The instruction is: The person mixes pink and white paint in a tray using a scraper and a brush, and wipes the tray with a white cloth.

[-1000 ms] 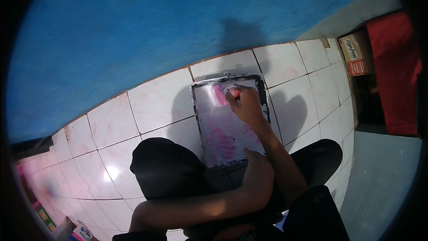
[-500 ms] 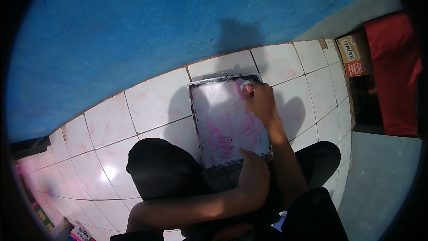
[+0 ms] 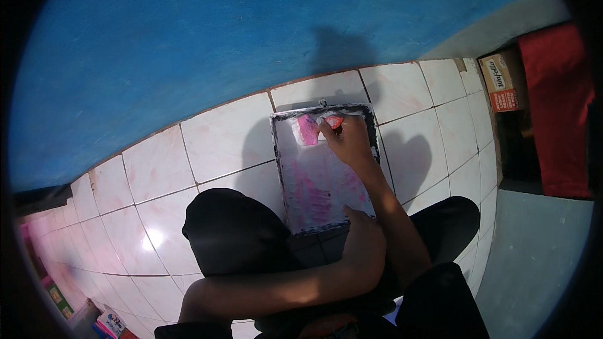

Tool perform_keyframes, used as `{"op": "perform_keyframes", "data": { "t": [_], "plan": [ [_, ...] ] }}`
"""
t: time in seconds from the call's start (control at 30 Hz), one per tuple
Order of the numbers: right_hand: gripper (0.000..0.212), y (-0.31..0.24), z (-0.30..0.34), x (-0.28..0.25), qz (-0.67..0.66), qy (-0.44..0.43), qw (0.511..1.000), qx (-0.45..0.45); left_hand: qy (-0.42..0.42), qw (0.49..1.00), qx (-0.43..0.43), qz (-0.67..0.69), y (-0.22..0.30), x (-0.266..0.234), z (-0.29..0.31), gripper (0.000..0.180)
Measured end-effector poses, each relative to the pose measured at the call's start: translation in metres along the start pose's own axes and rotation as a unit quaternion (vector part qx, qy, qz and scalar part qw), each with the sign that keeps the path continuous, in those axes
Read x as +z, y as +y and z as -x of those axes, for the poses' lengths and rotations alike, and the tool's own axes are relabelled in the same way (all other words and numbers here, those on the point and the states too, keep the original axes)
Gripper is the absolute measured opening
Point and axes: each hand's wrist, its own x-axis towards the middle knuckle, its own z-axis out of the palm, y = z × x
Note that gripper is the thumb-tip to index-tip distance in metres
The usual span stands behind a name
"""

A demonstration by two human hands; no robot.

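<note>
A framed white board (image 3: 295,169) streaked with pink lies in front of my crossed legs, its dark rim flecked with white. My right hand (image 3: 352,141) is closed on a small crumpled white and red-orange wad (image 3: 333,123), pressed to the board's upper part. What the wad is made of I cannot make out. Just left of it shows a bright pink patch (image 3: 306,130); whether smear or part of the wad, I cannot tell. Across the near edge, my left hand (image 3: 364,232) grips the board, thumb on top, other fingers mostly hidden.
White floor tiles (image 3: 160,150) surround the board, and a blue wall (image 3: 188,44) rises behind it. To the right are a cardboard box (image 3: 502,81), a red cloth (image 3: 556,113) and a grey surface (image 3: 540,251). Small colourful items (image 3: 110,323) lie at the lower left.
My right hand has moved left along the board's upper part with the wad. A bright pink patch now shows beside it. My left hand stays on the near edge.
</note>
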Motion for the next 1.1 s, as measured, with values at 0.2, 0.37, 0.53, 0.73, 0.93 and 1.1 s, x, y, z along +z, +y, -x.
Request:
{"op": "perform_keyframes", "data": {
  "t": [0.2,0.37,0.53,0.73,0.93,1.1],
  "plan": [
    [0.019,0.012,0.012,0.009,-0.060,0.039,0.994,0.081,0.000,1.000,0.008,-0.013,0.002,0.005,-0.002,0.025],
    [0.018,0.006,0.012,-0.034,0.075,0.033,0.996,0.022,0.010,1.000,-0.005,-0.015,0.005,0.009,-0.001,0.026],
    [0.014,0.012,0.013,-0.049,0.180,0.009,0.983,-0.021,-0.013,0.999,0.023,-0.031,0.002,-0.003,0.003,0.029],
    [0.015,-0.013,0.018,-0.006,0.119,-0.053,0.990,-0.057,0.034,0.998,0.014,-0.048,0.010,0.010,-0.001,0.032],
    [0.014,-0.021,0.020,-0.064,-0.001,-0.086,0.996,0.009,-0.136,0.988,0.076,-0.007,-0.004,-0.010,-0.006,0.052],
    [0.019,-0.029,0.075,-0.074,0.102,-0.115,0.987,-0.034,-0.025,0.999,0.021,-0.021,-0.003,0.001,0.014,0.042]
  ]
}}
